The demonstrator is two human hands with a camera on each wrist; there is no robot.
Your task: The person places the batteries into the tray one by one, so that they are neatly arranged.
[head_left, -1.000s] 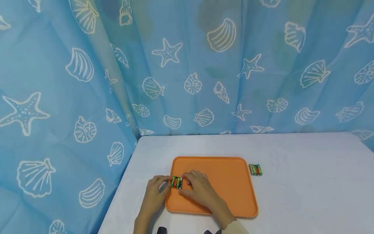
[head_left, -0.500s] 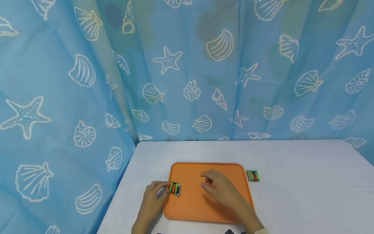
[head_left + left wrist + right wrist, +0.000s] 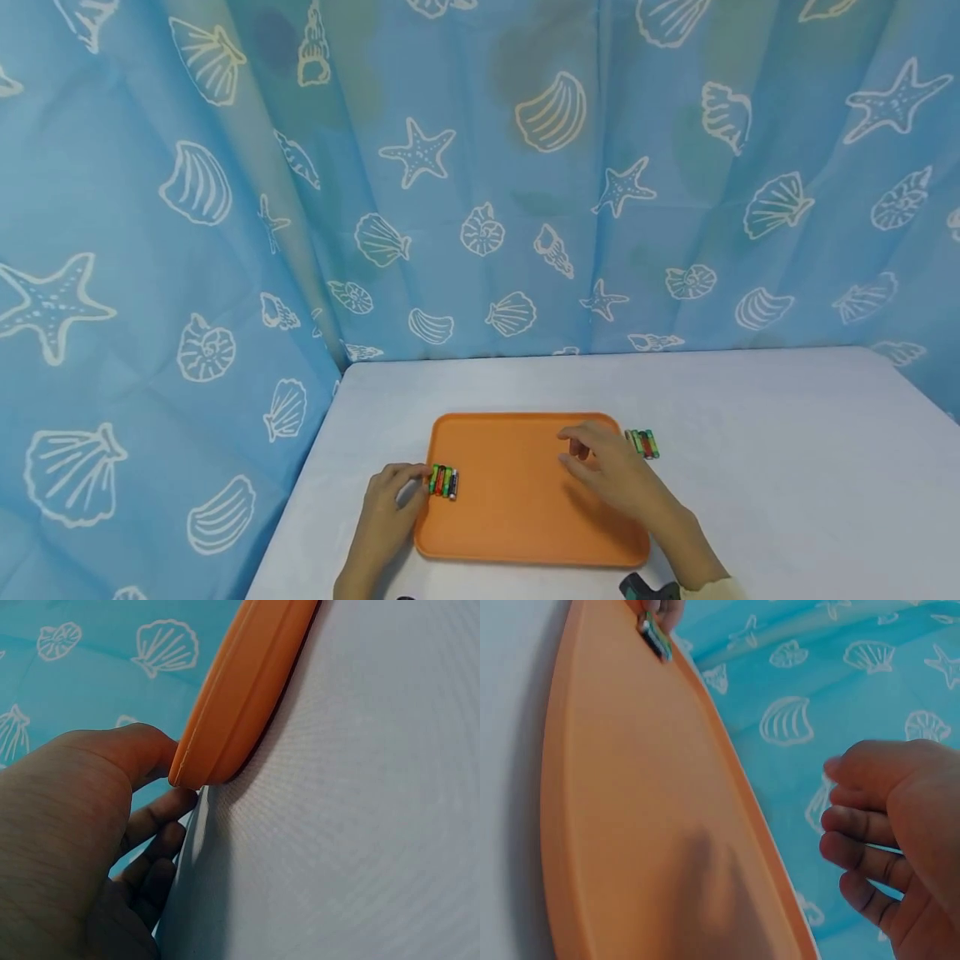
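Note:
A row of several small batteries [image 3: 442,482], mostly green with red and dark ones among them, lies side by side at the left edge of an orange tray [image 3: 517,492]. Beside the row, my left hand [image 3: 392,510] rests at the tray's left rim, thumb and forefinger apart with fingertips right at the batteries. The left wrist view shows its thumb and fingers at the rim [image 3: 196,769]. My right hand [image 3: 618,471] hovers over the tray's right part, fingers loosely bent and nothing between them. Just beyond it, a second row of batteries [image 3: 642,443] lies off the tray.
The tray stands on a table with a white cloth [image 3: 765,483]. A blue curtain [image 3: 480,167] with white shell and starfish prints hangs behind and to the left. A dark wrist device [image 3: 643,587] shows at the right wrist.
My right hand has left the left row of batteries and moved right across the tray toward the other row. The left hand has stayed by the left row. The head view has shifted slightly.

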